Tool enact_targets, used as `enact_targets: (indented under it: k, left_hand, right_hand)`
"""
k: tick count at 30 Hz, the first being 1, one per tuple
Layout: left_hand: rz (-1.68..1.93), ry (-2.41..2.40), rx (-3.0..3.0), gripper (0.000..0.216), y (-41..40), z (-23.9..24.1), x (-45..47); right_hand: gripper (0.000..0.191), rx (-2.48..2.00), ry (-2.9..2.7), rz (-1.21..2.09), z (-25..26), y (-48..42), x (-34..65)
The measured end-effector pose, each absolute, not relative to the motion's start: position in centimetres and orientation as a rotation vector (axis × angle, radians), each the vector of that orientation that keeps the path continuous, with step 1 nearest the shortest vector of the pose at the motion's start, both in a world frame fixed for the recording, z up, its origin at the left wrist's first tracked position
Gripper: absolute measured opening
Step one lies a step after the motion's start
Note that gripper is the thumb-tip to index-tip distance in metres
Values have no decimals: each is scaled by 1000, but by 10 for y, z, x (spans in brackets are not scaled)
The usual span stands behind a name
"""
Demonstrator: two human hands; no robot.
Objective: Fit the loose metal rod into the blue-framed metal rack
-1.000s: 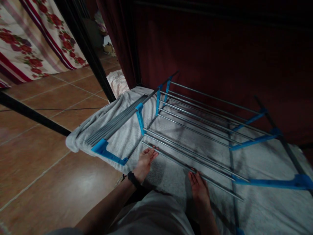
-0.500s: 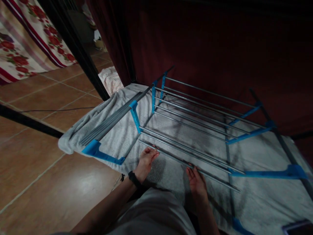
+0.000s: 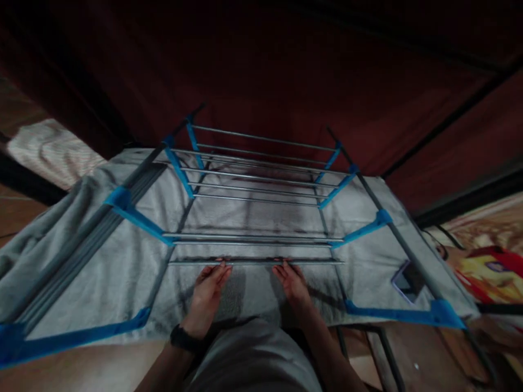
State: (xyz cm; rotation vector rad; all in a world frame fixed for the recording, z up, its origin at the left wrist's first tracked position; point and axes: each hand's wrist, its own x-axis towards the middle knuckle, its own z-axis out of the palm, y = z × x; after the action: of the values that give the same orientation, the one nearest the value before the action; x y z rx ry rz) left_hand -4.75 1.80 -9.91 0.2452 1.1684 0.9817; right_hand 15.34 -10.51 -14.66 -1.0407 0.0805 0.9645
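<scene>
Grey blanket (image 3: 363,264): spread mid-frame, blue-bracketed rack (image 3: 257,237) on top!
Loose rod (image 3: 251,264): lower centre, left hand (image 3: 207,288) and right hand (image 3: 293,286) both pinching it!
Rack so far: rods bridging upper brackets (image 3: 180,173); held rod looks unseated, lower-corner brackets (image 3: 392,314) unlinked.

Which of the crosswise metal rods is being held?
The frontmost rod, lowest in view, held in the left hand and right hand. The other crosswise rods sit farther back, with no hand on them.

head view | looks forward and down from above | hands (image 3: 206,294) near, lower centre | rack (image 3: 253,237) beyond
</scene>
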Motion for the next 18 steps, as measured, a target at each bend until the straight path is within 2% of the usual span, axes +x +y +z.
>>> enact_targets:
  k: [9,18]
  left_hand:
    - [911,1267,338,26,33,-101,-56]
    - [840,1256,373,22,42,-111,-65]
  right_hand:
    - [32,-1027,113,847,-141,-101,161]
    - [52,-1117,207,602,-138,-112,215]
